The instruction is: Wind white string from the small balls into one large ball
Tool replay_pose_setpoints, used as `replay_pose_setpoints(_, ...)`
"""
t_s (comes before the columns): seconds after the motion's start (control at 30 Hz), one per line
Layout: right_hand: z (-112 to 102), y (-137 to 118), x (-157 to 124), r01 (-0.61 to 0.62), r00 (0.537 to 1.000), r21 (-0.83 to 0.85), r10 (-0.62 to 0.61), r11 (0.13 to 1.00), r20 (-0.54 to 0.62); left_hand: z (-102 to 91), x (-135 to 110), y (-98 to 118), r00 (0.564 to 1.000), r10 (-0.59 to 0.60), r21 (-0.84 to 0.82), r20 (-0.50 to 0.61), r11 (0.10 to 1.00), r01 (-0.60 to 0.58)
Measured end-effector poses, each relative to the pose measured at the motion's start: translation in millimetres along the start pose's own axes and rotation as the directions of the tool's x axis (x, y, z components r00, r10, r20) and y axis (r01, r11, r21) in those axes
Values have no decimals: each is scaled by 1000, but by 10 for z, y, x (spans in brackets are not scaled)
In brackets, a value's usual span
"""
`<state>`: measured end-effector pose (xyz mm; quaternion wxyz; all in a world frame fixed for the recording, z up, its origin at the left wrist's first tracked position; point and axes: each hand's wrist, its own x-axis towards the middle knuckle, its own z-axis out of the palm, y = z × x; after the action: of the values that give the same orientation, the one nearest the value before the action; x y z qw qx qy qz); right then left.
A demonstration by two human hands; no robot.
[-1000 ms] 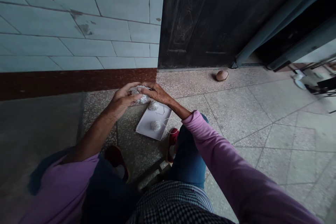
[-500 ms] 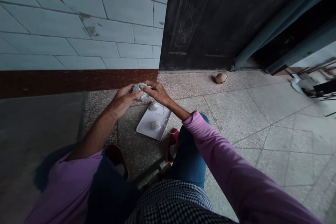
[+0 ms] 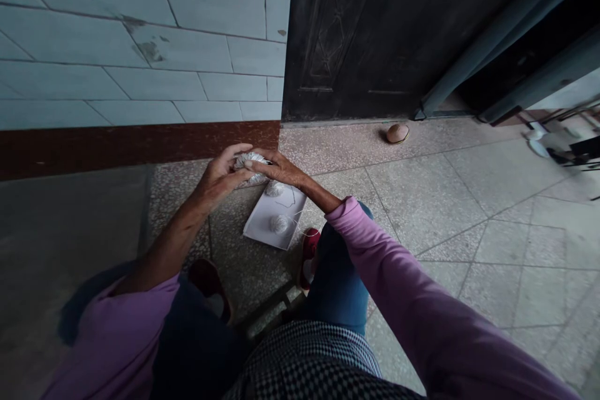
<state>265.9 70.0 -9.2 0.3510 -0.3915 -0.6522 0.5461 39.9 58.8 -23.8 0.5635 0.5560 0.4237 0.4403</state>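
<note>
In the head view, what differs from half a second ago is small: the fingers of the left hand [image 3: 222, 176] arch higher over the far side of the ball of string [image 3: 254, 156], and the right thumb lies lower across its front. The ball stays between the two hands, just left of the centre of the frame, so this looks like a shift of grip in handling it rather than a release. The pale tray [image 3: 260, 219] at the middle of the frame, with its upper ball [image 3: 274, 189] and lower ball [image 3: 279, 224], keeps its place, and so does the loose loop of string by its right edge.

The left hand is partly closed, curved round the left side of the ball, with a gap between fingers and thumb where the white string shows. The right hand [image 3: 282, 170] is also half curled, its thumb pressed along the near face and its fingers over the top right. Both hands have hold of the same ball; how firmly they squeeze it, I cannot tell
</note>
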Motion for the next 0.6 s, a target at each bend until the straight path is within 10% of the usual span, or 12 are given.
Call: replay_pose_setpoints(0.6,-6,104,54,96,992,26,-93,995,-86,78,-57,160,998,-29,-175,-58,984,19)
